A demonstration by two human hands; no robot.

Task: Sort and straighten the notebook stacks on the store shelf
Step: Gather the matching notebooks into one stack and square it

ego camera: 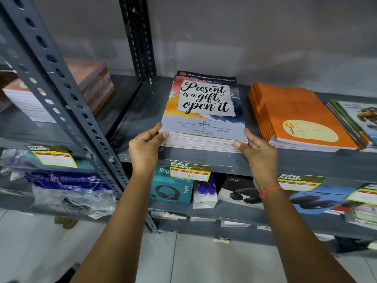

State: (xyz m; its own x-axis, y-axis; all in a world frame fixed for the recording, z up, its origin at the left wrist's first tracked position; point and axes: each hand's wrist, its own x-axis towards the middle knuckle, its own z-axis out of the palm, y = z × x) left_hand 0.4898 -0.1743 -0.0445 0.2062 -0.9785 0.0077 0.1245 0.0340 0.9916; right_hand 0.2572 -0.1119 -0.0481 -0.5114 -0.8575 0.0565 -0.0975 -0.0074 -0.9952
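Observation:
A stack of notebooks [204,111] with a "Present is a gift, open it" cover lies on the grey metal shelf [204,160]. My left hand [145,149] grips the stack's near left corner, thumb on the cover. My right hand [258,152] presses the near right corner with fingers spread against the edge. To the right lies an orange notebook stack [295,117], slightly fanned, and further right a stack with green spines and a picture cover [355,119]. A dark cover pokes out behind the top of the held stack.
A slotted steel upright [61,94] stands at left, with pale notebook stacks [61,92] on the neighbouring shelf behind it. Below are headphone boxes [171,186], plastic-wrapped bags [67,188] and yellow price tags [190,170]. Tiled floor lies underneath.

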